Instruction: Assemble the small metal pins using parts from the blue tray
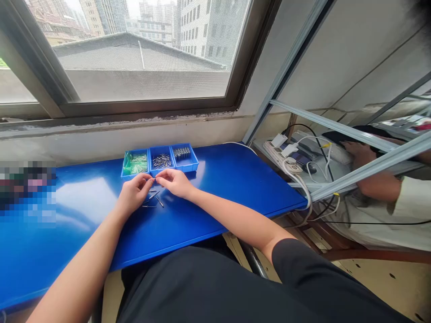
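My left hand and my right hand meet fingertip to fingertip over the blue table. Both are closed in a pinch around a small dark piece, too small and too covered by the fingers to name. Just below them several slim metal pins lie loose on the tabletop. Behind the hands stands a blue three-part bin. Its left part holds a green plastic bag with thin pale pieces, its middle part a heap of metal pins, its right part rows of small metal cylinders.
The blue table runs along the wall under a window. At right, beyond a metal frame, are a power strip with chargers, cables, and another person's arm. A blurred patch covers the far left.
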The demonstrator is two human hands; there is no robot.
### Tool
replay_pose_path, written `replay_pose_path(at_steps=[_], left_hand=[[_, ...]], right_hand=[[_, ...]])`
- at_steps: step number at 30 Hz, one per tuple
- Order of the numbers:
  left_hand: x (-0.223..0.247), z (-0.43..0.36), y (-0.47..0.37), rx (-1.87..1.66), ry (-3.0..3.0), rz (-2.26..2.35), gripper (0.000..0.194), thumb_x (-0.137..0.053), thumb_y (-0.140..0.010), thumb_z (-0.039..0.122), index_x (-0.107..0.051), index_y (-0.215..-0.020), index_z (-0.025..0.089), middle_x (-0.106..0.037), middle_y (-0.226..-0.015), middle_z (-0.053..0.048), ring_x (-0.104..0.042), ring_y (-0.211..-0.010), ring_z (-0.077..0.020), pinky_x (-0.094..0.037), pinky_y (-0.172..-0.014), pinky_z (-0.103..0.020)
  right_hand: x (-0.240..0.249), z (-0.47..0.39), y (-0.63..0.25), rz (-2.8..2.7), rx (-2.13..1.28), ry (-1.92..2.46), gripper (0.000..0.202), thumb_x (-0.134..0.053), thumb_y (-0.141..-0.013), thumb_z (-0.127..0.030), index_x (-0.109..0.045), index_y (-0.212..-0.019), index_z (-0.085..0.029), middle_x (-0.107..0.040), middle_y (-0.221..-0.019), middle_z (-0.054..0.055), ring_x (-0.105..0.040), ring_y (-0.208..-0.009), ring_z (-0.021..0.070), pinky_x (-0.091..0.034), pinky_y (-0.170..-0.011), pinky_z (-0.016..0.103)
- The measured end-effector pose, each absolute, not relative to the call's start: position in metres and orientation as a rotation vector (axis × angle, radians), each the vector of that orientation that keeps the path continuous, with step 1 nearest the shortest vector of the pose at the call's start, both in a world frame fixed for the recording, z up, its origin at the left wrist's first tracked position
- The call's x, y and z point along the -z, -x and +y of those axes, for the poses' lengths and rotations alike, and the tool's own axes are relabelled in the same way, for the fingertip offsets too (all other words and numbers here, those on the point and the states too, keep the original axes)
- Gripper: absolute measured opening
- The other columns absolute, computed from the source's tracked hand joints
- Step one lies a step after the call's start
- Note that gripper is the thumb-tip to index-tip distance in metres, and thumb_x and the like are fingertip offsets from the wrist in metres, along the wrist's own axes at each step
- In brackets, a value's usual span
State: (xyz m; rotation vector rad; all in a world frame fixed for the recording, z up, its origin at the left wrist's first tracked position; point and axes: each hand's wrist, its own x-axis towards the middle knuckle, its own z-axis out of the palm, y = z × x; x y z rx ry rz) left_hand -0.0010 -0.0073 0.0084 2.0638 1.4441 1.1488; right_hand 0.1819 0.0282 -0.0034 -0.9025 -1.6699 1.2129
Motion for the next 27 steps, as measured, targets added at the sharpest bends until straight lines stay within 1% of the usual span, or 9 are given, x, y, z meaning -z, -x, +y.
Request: replay_pose_path(at_steps=[3, 6, 8, 15, 21, 27], left_hand=[[-0.0084, -0.0084, 0.0001, -1.165, -2.051, 1.424, 0.025, -0.057, -0.090, 0.043, -0.063, -0.090, 0.019, -0.042, -0.052, 0.007, -0.034, -0.046, -0.0085, -0.029, -0.047, -0.023], [-0.0083, -0.0084, 0.0000, -1.179, -2.047, 1.396, 0.024, -0.059, -0.089, 0.043, -0.064, -0.091, 0.019, -0.042, -0.053, 0.007, -0.035, -0.045, -0.0082, -0.029, -0.047, -0.022], [-0.0080, -0.0081, 0.0002, -1.188, -2.050, 1.375, 0.024, -0.060, -0.088, 0.043, -0.065, -0.092, 0.020, -0.043, -0.053, 0.007, -0.035, -0.045, -0.0082, -0.030, -0.047, -0.022], [-0.0085, -0.0089, 0.0003, -1.156, -2.046, 1.388, 0.025, -0.062, -0.087, 0.043, -0.066, -0.093, 0.019, -0.044, -0.053, 0.006, -0.037, -0.046, -0.0086, -0.031, -0.047, -0.023], [-0.0100, -0.0089, 0.0007, -1.130, -2.084, 1.419, 0.027, -0.058, -0.089, 0.043, -0.067, -0.086, 0.018, -0.047, -0.053, 0.005, -0.038, -0.048, -0.0094, -0.031, -0.048, -0.024], [-0.0084, -0.0073, 0.0007, -1.187, -2.068, 1.422, 0.023, -0.061, -0.087, 0.041, -0.066, -0.090, 0.019, -0.045, -0.054, 0.006, -0.037, -0.046, -0.0086, -0.031, -0.048, -0.022]], right_hand=[[0.0001, 0.0268, -0.1824, -1.669, -1.266, 0.913, 0.021, -0.064, -0.086, -0.036, -0.068, -0.088, -0.016, -0.070, -0.082, 0.003, -0.064, -0.073, 0.0128, -0.052, -0.073, 0.028], [-0.0020, 0.0265, -0.1828, -1.658, -1.338, 0.933, 0.024, -0.062, -0.088, -0.038, -0.065, -0.081, -0.016, -0.069, -0.075, 0.002, -0.064, -0.069, 0.0127, -0.052, -0.069, 0.026], [-0.0023, 0.0268, -0.1827, -1.652, -1.385, 0.929, 0.025, -0.062, -0.088, -0.039, -0.064, -0.079, -0.016, -0.068, -0.074, 0.002, -0.063, -0.067, 0.0125, -0.052, -0.066, 0.026], [0.0003, 0.0277, -0.1820, -1.654, -1.339, 0.876, 0.014, -0.064, -0.085, -0.029, -0.063, -0.085, -0.016, -0.067, -0.077, 0.001, -0.062, -0.068, 0.0120, -0.051, -0.068, 0.026], [0.0016, 0.0282, -0.1818, -1.674, -1.280, 0.894, 0.013, -0.066, -0.082, -0.027, -0.065, -0.087, -0.015, -0.068, -0.080, 0.002, -0.063, -0.073, 0.0126, -0.052, -0.072, 0.027], [0.0036, 0.0300, -0.1809, -1.628, -1.322, 0.887, 0.014, -0.066, -0.083, -0.026, -0.067, -0.091, -0.015, -0.069, -0.080, 0.002, -0.063, -0.070, 0.0118, -0.052, -0.070, 0.026]])
